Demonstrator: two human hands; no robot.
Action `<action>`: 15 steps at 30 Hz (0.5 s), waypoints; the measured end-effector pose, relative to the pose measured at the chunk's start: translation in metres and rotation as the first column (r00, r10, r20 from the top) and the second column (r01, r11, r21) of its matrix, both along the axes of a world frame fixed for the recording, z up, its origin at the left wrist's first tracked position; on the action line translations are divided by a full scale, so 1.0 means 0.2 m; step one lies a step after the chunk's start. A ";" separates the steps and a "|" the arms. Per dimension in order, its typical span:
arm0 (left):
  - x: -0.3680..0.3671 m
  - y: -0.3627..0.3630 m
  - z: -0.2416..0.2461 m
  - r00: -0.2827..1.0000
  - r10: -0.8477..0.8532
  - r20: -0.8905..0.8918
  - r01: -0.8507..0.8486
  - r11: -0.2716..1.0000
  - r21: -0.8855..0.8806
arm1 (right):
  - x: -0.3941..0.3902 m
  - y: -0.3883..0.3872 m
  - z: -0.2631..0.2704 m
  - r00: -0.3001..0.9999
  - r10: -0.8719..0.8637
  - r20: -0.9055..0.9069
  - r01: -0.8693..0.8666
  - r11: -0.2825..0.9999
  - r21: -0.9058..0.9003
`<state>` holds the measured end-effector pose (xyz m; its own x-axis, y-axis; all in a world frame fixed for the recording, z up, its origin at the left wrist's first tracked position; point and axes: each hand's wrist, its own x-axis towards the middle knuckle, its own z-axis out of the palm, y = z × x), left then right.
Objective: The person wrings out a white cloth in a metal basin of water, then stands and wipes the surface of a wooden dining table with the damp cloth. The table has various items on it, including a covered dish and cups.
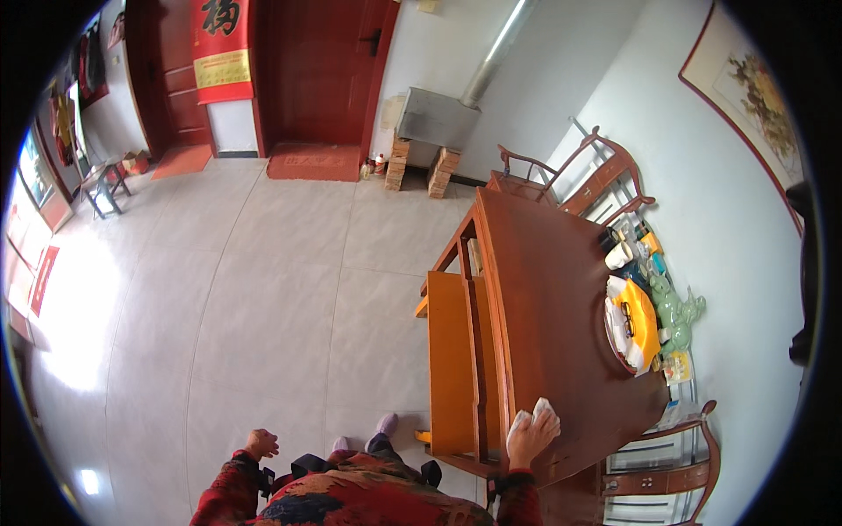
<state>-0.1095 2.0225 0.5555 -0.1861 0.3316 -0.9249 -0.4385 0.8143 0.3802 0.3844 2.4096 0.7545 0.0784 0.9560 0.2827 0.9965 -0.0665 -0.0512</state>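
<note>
My right hand presses a folded white cloth onto the near end of a reddish-brown wooden table, close to its front edge. Bits of the cloth show past the fingertips and beside the thumb. Over the grey tiled floor, my left hand hangs beside my body, its fingers loosely bent and nothing in it. Farther along the tabletop, towards the wall, a round tray bears white and yellow wrapping with a pair of glasses on top.
A green ceramic figurine and a white mug stand at the table's wall side. Wooden armchairs flank both table ends. An orange bench sits under the front edge. Beyond, a metal stove rests on brick stacks.
</note>
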 end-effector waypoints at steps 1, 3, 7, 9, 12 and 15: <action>0.00 0.00 -0.01 0.983 -0.014 -0.184 0.008 1.000 -0.030 | -0.03 0.06 0.00 1.000 0.023 -0.010 -0.023 0.999 0.025; -0.04 0.01 -0.03 0.972 -0.035 -0.232 0.023 0.998 -0.056 | -0.10 0.17 -0.01 1.000 0.022 -0.007 -0.021 0.999 0.037; -0.14 0.03 -0.08 0.908 -0.313 -0.281 0.296 0.950 -0.099 | -0.26 0.45 0.00 0.998 0.057 -0.037 -0.055 0.997 0.045; -0.18 0.07 -0.11 0.963 -0.198 -0.185 0.175 0.975 -0.136 | -0.32 0.57 0.01 0.996 0.087 0.002 -0.087 0.996 0.014; -0.19 0.12 -0.11 0.865 -0.311 -0.394 0.333 0.943 -0.014 | -0.46 0.79 0.00 0.989 0.129 -0.073 -0.128 0.992 0.012; -0.19 0.22 -0.08 0.754 -0.367 -0.545 0.488 0.869 0.089 | -0.57 1.01 0.01 0.978 0.198 -0.060 -0.195 0.980 0.044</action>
